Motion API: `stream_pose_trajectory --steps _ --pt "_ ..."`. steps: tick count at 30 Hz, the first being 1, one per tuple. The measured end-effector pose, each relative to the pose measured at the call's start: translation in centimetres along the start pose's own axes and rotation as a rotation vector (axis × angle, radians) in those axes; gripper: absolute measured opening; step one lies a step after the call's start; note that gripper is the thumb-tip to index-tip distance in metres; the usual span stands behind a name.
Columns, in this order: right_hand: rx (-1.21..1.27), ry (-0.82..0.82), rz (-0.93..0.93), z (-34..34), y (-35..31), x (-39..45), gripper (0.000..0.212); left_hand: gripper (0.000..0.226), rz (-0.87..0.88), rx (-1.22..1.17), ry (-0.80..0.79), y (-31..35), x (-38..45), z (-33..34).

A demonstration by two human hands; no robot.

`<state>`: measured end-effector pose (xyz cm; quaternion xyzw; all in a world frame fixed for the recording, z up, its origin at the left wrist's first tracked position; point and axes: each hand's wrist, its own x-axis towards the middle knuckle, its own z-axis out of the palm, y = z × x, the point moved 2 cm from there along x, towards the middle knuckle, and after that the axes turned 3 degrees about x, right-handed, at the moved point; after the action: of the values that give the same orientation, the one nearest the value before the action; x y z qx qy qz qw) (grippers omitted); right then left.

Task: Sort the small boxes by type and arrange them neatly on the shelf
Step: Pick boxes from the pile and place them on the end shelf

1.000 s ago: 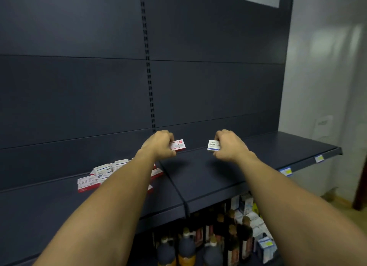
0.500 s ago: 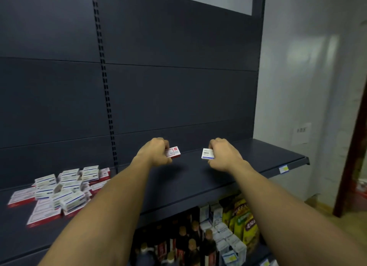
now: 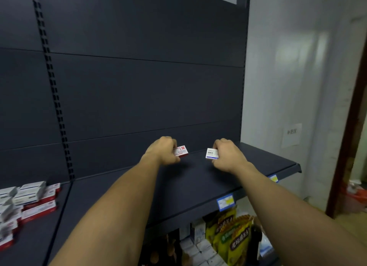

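A: Nearest, under the front edge of the shelf, what is kept?

B: On the lower level some yellow bags and small white cartons are seen, packed close together. More cannot be told, because that part is dark.

A: And on the shelf itself, at the left?

B: A loose pile of boxes is lying near the left edge of the view, on the neighbouring board. Red-edged and blue-edged boxes are mixed there and stacked without order, so the sorting is judged to be only at its beginning.

A: How are the hands kept?

B: They are held apart, each closed around one box. The red box is pinched by the left hand, and the blue box is pinched by the right hand. Both boxes are held low over the back part of the shelf, near the back panel; whether the board is already touched cannot be told.

A: Why one box in each hand, with a gap between?

B: Probably two separate rows are being started, one for each type, so a free space is left between them. The labels are kept facing up, maybe so that the type can be read.
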<state>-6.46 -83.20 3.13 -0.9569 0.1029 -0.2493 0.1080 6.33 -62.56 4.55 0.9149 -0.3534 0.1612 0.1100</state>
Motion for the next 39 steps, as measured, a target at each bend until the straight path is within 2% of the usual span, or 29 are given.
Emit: stream_pose_trajectory --steps 10,21,30,39 --pt "-0.016 0.01 0.012 -0.2 7.2 9.4 0.033 0.033 -0.011 -0.006 0.007 1.8 10.7 2.2" --pt "0.054 -0.01 -0.049 1.8 15.9 15.7 0.029 0.034 -0.047 0.006 -0.001 5.3 18.0 6.6" --pt "0.132 -0.082 -0.162 1.9 22.2 20.7 0.028 0.035 -0.208 0.007 0.026 8.9 21.3 8.2" --pt "0.213 -0.142 -0.258 3.3 25.0 24.1 0.028 0.036 -0.31 0.067 -0.005 10.0 21.5 9.5"
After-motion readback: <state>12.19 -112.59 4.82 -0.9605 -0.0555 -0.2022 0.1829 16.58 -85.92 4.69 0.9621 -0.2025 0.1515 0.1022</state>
